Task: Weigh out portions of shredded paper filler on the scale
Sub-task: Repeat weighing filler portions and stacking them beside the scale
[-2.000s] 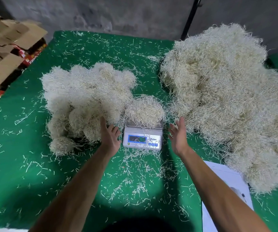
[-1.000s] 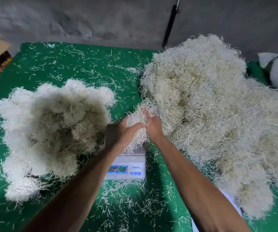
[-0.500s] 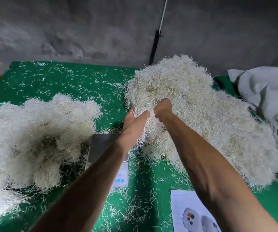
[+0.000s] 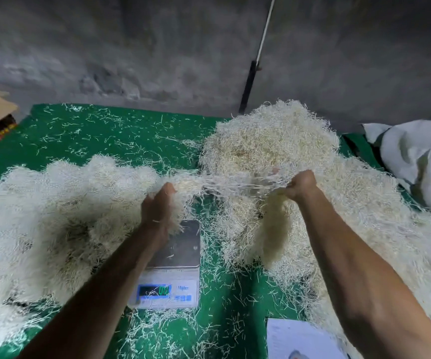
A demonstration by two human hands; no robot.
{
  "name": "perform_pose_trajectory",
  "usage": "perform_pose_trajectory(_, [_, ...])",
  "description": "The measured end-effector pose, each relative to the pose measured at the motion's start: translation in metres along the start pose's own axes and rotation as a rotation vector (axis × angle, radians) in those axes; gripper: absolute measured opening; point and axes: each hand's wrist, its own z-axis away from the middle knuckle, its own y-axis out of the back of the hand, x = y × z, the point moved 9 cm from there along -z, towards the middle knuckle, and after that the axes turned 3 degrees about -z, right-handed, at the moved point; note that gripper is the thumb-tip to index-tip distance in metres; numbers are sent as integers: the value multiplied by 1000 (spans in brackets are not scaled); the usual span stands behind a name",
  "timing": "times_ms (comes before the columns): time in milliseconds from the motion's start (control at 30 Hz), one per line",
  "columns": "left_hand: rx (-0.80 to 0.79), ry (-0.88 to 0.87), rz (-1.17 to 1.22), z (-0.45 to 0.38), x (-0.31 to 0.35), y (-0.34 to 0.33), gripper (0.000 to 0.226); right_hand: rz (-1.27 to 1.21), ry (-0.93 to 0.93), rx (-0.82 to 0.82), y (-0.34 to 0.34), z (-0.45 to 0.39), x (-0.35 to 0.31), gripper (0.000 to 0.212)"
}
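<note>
Hands have drawn apart since half a second ago, when both were bunched together at the near edge of the big pile; two seconds back they were open either side of the scale with a tuft on the pan. Head view, only view: left hand (image 4: 158, 211) grips a clump of shredded paper filler (image 4: 180, 200) above the scale (image 4: 175, 265), fingers curled into it. Right hand (image 4: 300, 185) is fisted on a second clump that hangs below it, over the large pile (image 4: 274, 141) on the right of the green table (image 4: 121, 130). Thin strands stretch taut between the two hands, not yet parted. Steel pan now bare apart from a stray strand or two; display lit, digits blurred, unreadable. Finished heap (image 4: 53, 203) lies left of the scale, touching the left forearm's side. White sheet (image 4: 300, 340) near the front edge, grey sack (image 4: 416, 161) far right. Judgement: previous portion cleared, a new one is being torn free; the left-hand clump looks bound for the pan once the strands break.
</note>
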Motion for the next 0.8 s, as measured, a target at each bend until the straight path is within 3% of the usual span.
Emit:
perform_pose_trajectory(67, [-84, 83, 41, -7, -8, -15, 41, -571, -114, -305, -43, 23, 13, 52])
perform_pose_trajectory(100, [-166, 88, 42, -4, -9, -28, 39, -606, -118, -413, -65, 34, 17, 54])
perform_pose_trajectory(200, [-295, 65, 22, 3, -11, -56, 51, -31, 122, -536, -122, 72, 37, 37])
perform_pose_trajectory(300, [-347, 105, 23, 6, -15, -67, 60, 453, 434, -399, -153, 87, 60, 39])
perform_pose_trajectory(433, [-229, 126, -184, -3, -22, -45, 60, 546, 466, -243, -140, 66, 60, 49])
perform_pose_trajectory(500, [-187, 121, -240, -4, -25, -39, 78, 583, 461, -213, -140, 56, 50, 45])
perform_pose_trajectory(600, [-261, 107, -229, -2, -31, -51, 97, 582, 448, -134, -140, 46, 31, 44])
perform_pose_trajectory(800, [-317, 119, -102, -11, -29, -58, 97, 695, 540, -55, -149, 46, 11, 45])
